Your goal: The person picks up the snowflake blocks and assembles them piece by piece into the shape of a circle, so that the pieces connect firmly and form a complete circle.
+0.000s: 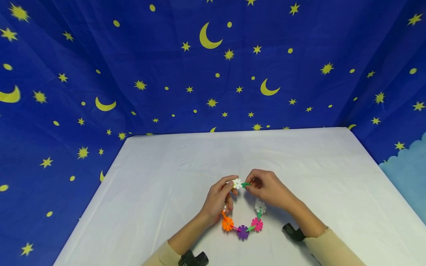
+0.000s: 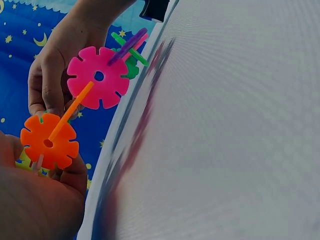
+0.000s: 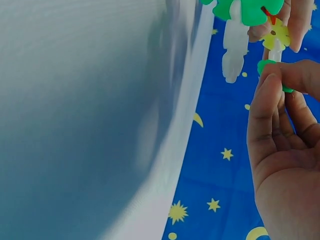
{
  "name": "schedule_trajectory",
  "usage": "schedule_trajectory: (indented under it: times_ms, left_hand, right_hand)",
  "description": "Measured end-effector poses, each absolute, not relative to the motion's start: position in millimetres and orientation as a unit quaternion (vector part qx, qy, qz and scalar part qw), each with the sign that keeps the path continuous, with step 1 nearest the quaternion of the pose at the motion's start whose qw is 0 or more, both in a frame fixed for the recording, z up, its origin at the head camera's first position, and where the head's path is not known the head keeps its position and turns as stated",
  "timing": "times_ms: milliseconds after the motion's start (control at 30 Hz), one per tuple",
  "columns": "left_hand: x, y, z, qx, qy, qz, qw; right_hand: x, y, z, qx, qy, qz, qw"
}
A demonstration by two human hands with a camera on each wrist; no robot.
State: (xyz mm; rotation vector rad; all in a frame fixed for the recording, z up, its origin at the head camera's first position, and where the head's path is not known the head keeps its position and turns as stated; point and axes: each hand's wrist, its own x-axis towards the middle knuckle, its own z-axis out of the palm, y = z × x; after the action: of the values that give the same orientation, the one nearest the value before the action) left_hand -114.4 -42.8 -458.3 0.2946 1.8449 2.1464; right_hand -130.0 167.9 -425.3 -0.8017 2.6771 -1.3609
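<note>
A chain of slotted snowflake discs hangs in a curve below both hands. In the head view, my left hand (image 1: 213,201) holds its upper left part, beside a white disc (image 1: 237,183). My right hand (image 1: 271,189) pinches a green disc (image 1: 245,184) joined to that white disc's right side. Lower down are an orange disc (image 1: 227,224), a purple disc (image 1: 243,232), a pink disc (image 1: 257,224) and, at the right end, another white disc (image 1: 261,207). The right wrist view shows a yellow disc (image 3: 278,31) near the left fingers; left fingers partly hide the chain.
A white-covered table (image 1: 166,166) lies beneath the hands. Behind and beside it hangs a blue curtain (image 1: 173,66) with yellow moons and stars. Black devices (image 1: 293,232) are at both wrists.
</note>
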Motion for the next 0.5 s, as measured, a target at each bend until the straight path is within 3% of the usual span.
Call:
schedule_trajectory:
  times_ms: [500]
  left_hand:
    - [-112.7, -43.3, -460.0, 0.111, 0.633, 0.744, 0.181]
  right_hand:
    - [-129.7, 168.2, -430.7, -0.331, 0.835, -0.439, -0.009]
